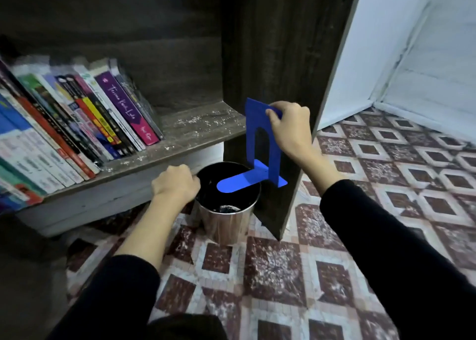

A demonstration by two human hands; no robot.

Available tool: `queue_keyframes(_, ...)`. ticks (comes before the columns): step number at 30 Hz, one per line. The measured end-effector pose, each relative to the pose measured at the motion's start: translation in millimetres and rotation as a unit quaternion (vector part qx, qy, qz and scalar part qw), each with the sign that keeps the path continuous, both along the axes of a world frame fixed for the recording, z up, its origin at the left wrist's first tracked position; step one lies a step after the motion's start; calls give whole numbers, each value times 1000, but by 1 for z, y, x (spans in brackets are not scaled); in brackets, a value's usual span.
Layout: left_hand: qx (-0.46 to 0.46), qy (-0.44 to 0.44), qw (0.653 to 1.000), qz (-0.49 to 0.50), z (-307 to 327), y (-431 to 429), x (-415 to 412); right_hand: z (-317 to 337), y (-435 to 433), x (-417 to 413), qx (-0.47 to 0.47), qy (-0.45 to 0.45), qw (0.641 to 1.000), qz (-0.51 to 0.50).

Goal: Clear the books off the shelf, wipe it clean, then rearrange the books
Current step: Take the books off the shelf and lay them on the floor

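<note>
Several books (77, 123) lean to the left on the dark wooden shelf (195, 131), whose bare right end is strewn with white crumbs and dust. My right hand (291, 128) grips the top edge of a blue metal bookend (260, 143), held upright in the air with its tongue out over a shiny steel bin (226, 223). My left hand (176, 182) holds the bin's left rim, fingers curled over it. The bin stands on the floor just below the shelf's front edge, with dark contents inside.
The shelf unit's dark side panel (283, 56) rises right behind the bookend. A tiled floor (386, 185) with maroon and white diamonds spreads to the right and front. White walls (412, 43) meet in a corner at upper right.
</note>
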State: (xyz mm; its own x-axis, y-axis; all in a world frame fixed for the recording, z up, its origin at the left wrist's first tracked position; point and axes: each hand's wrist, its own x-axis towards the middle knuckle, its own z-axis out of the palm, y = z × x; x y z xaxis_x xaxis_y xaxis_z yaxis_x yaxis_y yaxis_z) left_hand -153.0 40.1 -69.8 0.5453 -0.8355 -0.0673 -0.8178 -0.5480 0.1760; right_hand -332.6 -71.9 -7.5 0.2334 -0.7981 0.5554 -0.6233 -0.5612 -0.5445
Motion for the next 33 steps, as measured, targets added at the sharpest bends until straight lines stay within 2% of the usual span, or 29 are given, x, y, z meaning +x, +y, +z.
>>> queue_keyframes(7, 36, 39, 998, -25, -34, 12, -49, -52, 28, -56, 24, -7, 1000, -16)
queue_keyframes(16, 113, 84, 988, -70, -96, 1, -98, -143, 32, -96, 101, -3, 994, -39)
queue_keyframes(26, 199, 80, 973, -89, -161, -10, -116, -246, 21, -108, 199, 15, 979, -46)
queue_keyframes(33, 247, 86, 960, -97, -197, -17, -114, -292, 13, -104, 248, 14, 966, -67)
